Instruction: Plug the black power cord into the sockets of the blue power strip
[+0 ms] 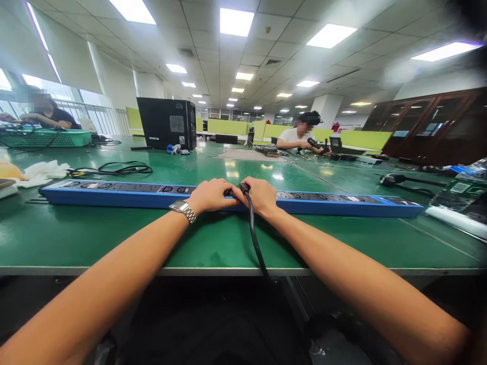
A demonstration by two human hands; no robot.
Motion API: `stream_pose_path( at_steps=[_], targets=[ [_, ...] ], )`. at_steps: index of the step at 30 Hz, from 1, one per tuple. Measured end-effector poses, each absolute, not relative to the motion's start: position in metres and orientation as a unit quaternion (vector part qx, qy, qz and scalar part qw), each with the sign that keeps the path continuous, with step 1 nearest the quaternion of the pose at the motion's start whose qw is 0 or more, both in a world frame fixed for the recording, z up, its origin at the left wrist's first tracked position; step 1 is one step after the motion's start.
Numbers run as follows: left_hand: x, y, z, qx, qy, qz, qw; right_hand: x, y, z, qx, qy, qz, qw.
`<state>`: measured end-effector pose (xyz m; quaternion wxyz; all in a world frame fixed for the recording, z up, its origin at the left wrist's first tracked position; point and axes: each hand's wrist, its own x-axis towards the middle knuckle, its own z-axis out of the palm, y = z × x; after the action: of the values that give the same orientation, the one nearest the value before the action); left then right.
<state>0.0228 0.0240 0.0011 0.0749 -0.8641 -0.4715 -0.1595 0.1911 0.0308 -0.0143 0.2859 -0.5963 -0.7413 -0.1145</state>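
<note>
A long blue power strip (323, 203) with black sockets on top lies across the green table. My right hand (259, 195) is closed around a black plug (245, 188) at the strip's middle; its thick cable (254, 238) hangs down over the table's front edge. Just left of it, my left hand (213, 195), with a metal watch on the wrist, rests on the strip. Its fingers are bent and pressed against the strip's top and side, and its thumb is close to the right hand's. The contact between plug and socket is hidden by the fingers.
Behind the strip stand a black computer case (167, 124) and, at left, a green basket (49, 138). Black cables (127, 168) lie behind the strip's left part. A large plastic bottle (458, 190) is at right. Two people sit beyond, at far left and right of centre.
</note>
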Motion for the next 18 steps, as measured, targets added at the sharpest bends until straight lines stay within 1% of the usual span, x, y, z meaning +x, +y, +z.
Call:
stream_pose_path(
  at_steps=[5, 11, 16, 18],
  targets=[
    [0.023, 0.025, -0.001, -0.865, -0.466, -0.166, 0.085, 0.191, 0.03, -0.006, -0.595, -0.761, -0.112, 0.236],
    [0.022, 0.028, -0.005, -0.866, -0.45, -0.197, 0.096, 0.191, 0.027, 0.001, -0.599, -0.765, -0.094, 0.218],
    [0.019, 0.029, 0.0, -0.858, -0.43, -0.262, 0.108, 0.193, 0.026, 0.006, -0.579, -0.78, -0.113, 0.208],
    [0.017, 0.028, 0.005, -0.851, -0.405, -0.318, 0.103, 0.193, 0.027, 0.007, -0.569, -0.788, -0.126, 0.2]
  ],
)
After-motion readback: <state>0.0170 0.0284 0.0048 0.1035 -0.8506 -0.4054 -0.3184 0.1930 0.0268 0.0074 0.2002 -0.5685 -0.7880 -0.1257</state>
